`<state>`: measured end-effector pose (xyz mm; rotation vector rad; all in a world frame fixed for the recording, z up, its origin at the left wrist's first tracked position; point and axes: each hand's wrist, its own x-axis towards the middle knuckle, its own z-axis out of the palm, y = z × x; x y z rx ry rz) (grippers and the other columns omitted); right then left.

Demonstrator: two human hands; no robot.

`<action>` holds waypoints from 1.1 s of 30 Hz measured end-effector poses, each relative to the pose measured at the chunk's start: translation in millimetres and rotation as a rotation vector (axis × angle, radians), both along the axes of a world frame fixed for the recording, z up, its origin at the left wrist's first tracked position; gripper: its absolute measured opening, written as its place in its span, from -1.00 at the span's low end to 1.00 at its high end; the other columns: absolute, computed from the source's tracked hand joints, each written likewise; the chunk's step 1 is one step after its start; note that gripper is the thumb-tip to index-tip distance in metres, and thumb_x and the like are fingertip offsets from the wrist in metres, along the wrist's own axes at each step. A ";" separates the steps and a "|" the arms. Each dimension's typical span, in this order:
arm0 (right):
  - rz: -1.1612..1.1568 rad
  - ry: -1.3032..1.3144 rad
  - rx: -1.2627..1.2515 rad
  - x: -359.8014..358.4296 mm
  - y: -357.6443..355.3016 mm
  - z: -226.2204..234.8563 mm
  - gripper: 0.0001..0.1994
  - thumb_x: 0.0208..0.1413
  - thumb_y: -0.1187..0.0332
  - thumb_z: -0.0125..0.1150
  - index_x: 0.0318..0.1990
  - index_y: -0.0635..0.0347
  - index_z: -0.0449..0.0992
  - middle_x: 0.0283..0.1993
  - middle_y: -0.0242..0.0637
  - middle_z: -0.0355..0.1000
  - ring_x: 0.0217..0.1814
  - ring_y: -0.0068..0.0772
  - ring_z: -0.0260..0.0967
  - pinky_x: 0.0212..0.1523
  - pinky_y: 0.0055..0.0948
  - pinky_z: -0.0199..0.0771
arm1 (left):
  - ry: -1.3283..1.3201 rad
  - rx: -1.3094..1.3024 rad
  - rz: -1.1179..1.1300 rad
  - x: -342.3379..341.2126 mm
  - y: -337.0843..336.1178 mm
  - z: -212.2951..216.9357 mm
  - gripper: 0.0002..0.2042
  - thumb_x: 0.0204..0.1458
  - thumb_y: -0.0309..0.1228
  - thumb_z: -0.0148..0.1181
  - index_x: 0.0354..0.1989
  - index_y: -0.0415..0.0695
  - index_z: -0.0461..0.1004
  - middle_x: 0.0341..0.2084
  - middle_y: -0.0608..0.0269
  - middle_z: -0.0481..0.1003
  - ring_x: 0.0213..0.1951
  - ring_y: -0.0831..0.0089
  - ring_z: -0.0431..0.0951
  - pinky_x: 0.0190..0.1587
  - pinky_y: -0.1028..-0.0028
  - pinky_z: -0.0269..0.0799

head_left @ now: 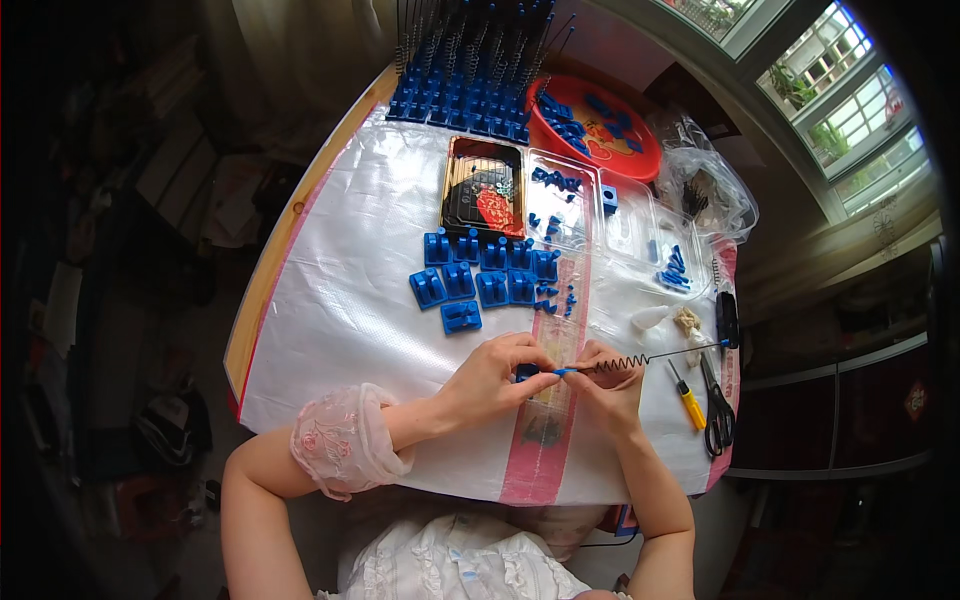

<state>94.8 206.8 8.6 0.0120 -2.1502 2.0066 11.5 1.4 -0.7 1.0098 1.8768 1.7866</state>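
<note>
1. The table (300, 220) has a wooden rim and is covered by a white plastic sheet (360, 250) with a pink band running down toward the person.
2. A round red tray (640, 150) at the far right holds loose blue parts; just left of it stands a block of blue parts with upright wires (470, 70).
3. A dark rectangular tray (484, 187) and clear plastic trays (625, 225) lie mid-table, the clear ones holding a few small blue pieces.
4. A cluster of blue plastic blocks (475, 280) lies on the sheet, just beyond the hands.
5. The left hand (492, 380) has its fingers curled and pressed together, pinching a small blue piece (527, 373) at its fingertips.
6. The right hand (608, 392) is pinched on the near end of a coiled black spring (625, 363), which meets the blue piece between the two hands and stretches off to the right above the sheet, ending in a blue tip.
7. Black-handled scissors (717, 405) and a yellow-handled screwdriver (688, 400) lie just right of the right hand.
</note>
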 end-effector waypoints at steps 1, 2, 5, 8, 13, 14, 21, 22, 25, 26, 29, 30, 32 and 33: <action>-0.001 0.008 -0.009 0.0 -0.2 -0.2 -0.88 -0.01 0.71 0.41 -0.32 0.34 0.69 -0.36 -0.26 0.55 -0.31 -0.54 0.47 -0.29 -0.56 0.43 | -0.023 -0.005 -0.008 -0.3 0.3 0.1 -0.82 0.10 -0.35 0.36 -0.25 -0.22 0.65 -0.36 0.15 0.55 -0.29 0.27 0.52 -0.22 0.38 0.41; -0.001 0.015 -0.018 0.2 -0.3 -0.3 -0.88 -0.01 0.71 0.41 -0.32 0.34 0.69 -0.36 -0.26 0.55 -0.31 -0.54 0.47 -0.29 -0.56 0.43 | -0.046 -0.011 -0.016 -0.4 0.6 0.3 -0.82 0.10 -0.35 0.36 -0.25 -0.23 0.65 -0.36 0.16 0.55 -0.31 0.31 0.52 -0.25 0.40 0.40; -0.015 0.011 -0.013 0.4 -0.6 1.1 -0.88 0.00 0.70 0.41 -0.31 0.34 0.70 -0.36 -0.27 0.54 -0.32 -0.54 0.47 -0.30 -0.56 0.43 | -0.103 -0.034 -0.038 -2.3 0.1 2.7 -0.81 0.11 -0.34 0.36 -0.23 -0.22 0.65 -0.37 0.19 0.55 -0.33 0.40 0.50 -0.31 0.45 0.36; 0.004 -0.022 -0.046 1.3 -0.5 4.3 -0.89 0.02 0.69 0.40 -0.29 0.34 0.70 -0.35 -0.29 0.54 -0.30 -0.55 0.47 -0.27 -0.56 0.43 | -0.135 -0.024 -0.041 -2.5 0.4 2.1 -0.82 0.12 -0.35 0.35 -0.24 -0.22 0.65 -0.36 0.19 0.55 -0.32 0.43 0.50 -0.30 0.45 0.36; 0.001 -0.010 -0.096 2.8 -1.7 7.2 -0.91 0.05 0.65 0.39 -0.28 0.33 0.71 -0.34 -0.33 0.54 -0.28 -0.61 0.43 -0.26 -0.59 0.39 | -0.145 -0.022 -0.102 -6.3 0.5 -1.6 -0.86 0.19 -0.45 0.31 -0.15 -0.22 0.64 -0.28 0.39 0.48 -0.29 0.68 0.40 -0.30 0.62 0.28; 0.007 -0.009 -0.105 2.5 -1.9 7.6 -0.91 0.06 0.65 0.39 -0.29 0.33 0.71 -0.34 -0.34 0.54 -0.28 -0.62 0.42 -0.27 -0.60 0.37 | -0.153 -0.028 -0.109 -7.0 0.3 -2.7 -0.85 0.20 -0.45 0.31 -0.13 -0.23 0.63 -0.27 0.39 0.48 -0.27 0.67 0.41 -0.28 0.62 0.30; -0.011 0.027 -0.015 1.9 -3.8 3.1 -0.95 0.05 0.63 0.40 -0.35 0.30 0.69 -0.39 -0.43 0.50 -0.36 -0.69 0.32 -0.33 -0.62 0.26 | -0.239 -0.043 -0.142 -7.8 0.3 -5.4 -0.84 0.21 -0.47 0.28 -0.11 -0.27 0.62 -0.22 0.37 0.49 -0.20 0.67 0.44 -0.17 0.61 0.37; -0.014 0.029 -0.017 1.8 -3.5 1.5 -0.95 0.05 0.62 0.40 -0.36 0.30 0.68 -0.40 -0.43 0.49 -0.37 -0.70 0.31 -0.33 -0.62 0.25 | -0.254 -0.050 -0.141 -7.7 1.0 -5.9 -0.84 0.21 -0.47 0.28 -0.11 -0.27 0.62 -0.22 0.37 0.49 -0.20 0.67 0.44 -0.17 0.62 0.37; -0.016 0.042 -0.014 1.8 -2.3 -0.2 -0.95 0.05 0.62 0.40 -0.40 0.31 0.65 -0.42 -0.46 0.45 -0.39 -0.71 0.26 -0.35 -0.60 0.21 | -0.265 -0.100 -0.139 -6.8 1.1 0.7 -0.84 0.22 -0.47 0.28 -0.10 -0.28 0.62 -0.22 0.37 0.49 -0.20 0.67 0.44 -0.18 0.63 0.36; -0.015 0.047 -0.012 1.9 -2.0 -0.5 -0.94 0.05 0.62 0.40 -0.41 0.31 0.64 -0.43 -0.46 0.44 -0.40 -0.71 0.25 -0.36 -0.59 0.20 | -0.263 -0.121 -0.139 -6.6 1.1 3.1 -0.84 0.22 -0.47 0.28 -0.10 -0.28 0.62 -0.22 0.37 0.49 -0.20 0.67 0.44 -0.18 0.63 0.36; -0.015 0.071 -0.020 1.3 -3.8 -1.4 -0.94 0.05 0.62 0.40 -0.42 0.31 0.64 -0.44 -0.47 0.42 -0.40 -0.70 0.21 -0.38 -0.57 0.17 | -0.263 -0.043 -0.101 -4.3 1.8 -1.4 -0.82 0.20 -0.40 0.31 -0.14 -0.25 0.63 -0.33 0.43 0.47 -0.38 0.74 0.34 -0.38 0.67 0.23; -0.018 0.075 -0.017 1.8 -3.8 -1.4 -0.94 0.05 0.62 0.40 -0.42 0.31 0.64 -0.44 -0.47 0.42 -0.40 -0.70 0.21 -0.38 -0.58 0.16 | -0.249 -0.036 -0.100 -4.1 2.5 -3.0 -0.82 0.20 -0.40 0.31 -0.14 -0.26 0.63 -0.33 0.43 0.47 -0.38 0.74 0.34 -0.38 0.67 0.23; -0.022 0.082 -0.010 2.1 -4.0 -1.1 -0.94 0.05 0.62 0.40 -0.42 0.31 0.63 -0.43 -0.47 0.41 -0.40 -0.70 0.21 -0.38 -0.58 0.16 | -0.223 -0.023 -0.098 -4.6 3.4 -4.6 -0.82 0.20 -0.40 0.30 -0.14 -0.26 0.63 -0.33 0.43 0.47 -0.38 0.75 0.34 -0.38 0.67 0.23; -0.021 0.076 -0.014 2.2 -4.3 -1.4 -0.94 0.05 0.62 0.40 -0.41 0.31 0.63 -0.43 -0.47 0.41 -0.40 -0.70 0.21 -0.37 -0.58 0.16 | -0.239 -0.040 -0.108 -4.5 2.5 -2.9 -0.83 0.20 -0.43 0.30 -0.13 -0.27 0.63 -0.29 0.40 0.48 -0.32 0.72 0.37 -0.31 0.65 0.27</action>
